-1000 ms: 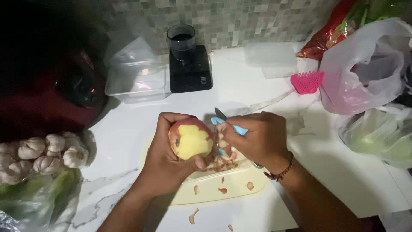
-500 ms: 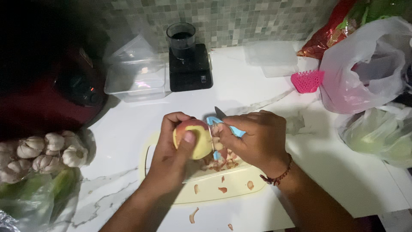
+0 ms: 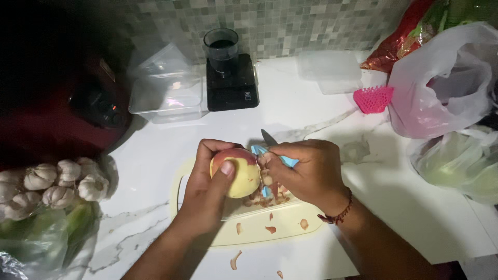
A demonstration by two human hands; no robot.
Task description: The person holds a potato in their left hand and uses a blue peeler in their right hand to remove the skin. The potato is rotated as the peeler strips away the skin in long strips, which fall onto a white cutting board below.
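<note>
Bits of reddish peel (image 3: pixel 236 259) lie scattered on the white marbled bench (image 3: pixel 415 207) nearest the viewer, some of them on a pale yellow cutting board (image 3: pixel 259 233). Above the board, the left hand (image 3: pixel 207 189) has its grip closed around a partly peeled apple (image 3: pixel 237 173), thumb pressed on the bare yellow flesh, with a cap of red skin left at the top. The right hand (image 3: pixel 306 171) grips a peeler with a light blue handle (image 3: pixel 275 156), its blade end set against the apple's right side (a dark pointed tip shows just past the knuckles). A beaded bracelet (image 3: pixel 337 215) circles the right wrist. Judging from this, the peeling looks about half done, and stripping the remaining skin would seem to call for turning the fruit in the left hand. To the left sits a heap of garlic bulbs (image 3: pixel 57 181) on a plastic bag. To the right are translucent bags (image 3: pixel 446 83) of produce and a pink mesh scrubber (image 3: pixel 373 98). Farther back stand a clear plastic container (image 3: pixel 166 93), a dark cup on a black scale (image 3: pixel 231 78), and a mosaic tile wall (image 3: pixel 285 21).
</note>
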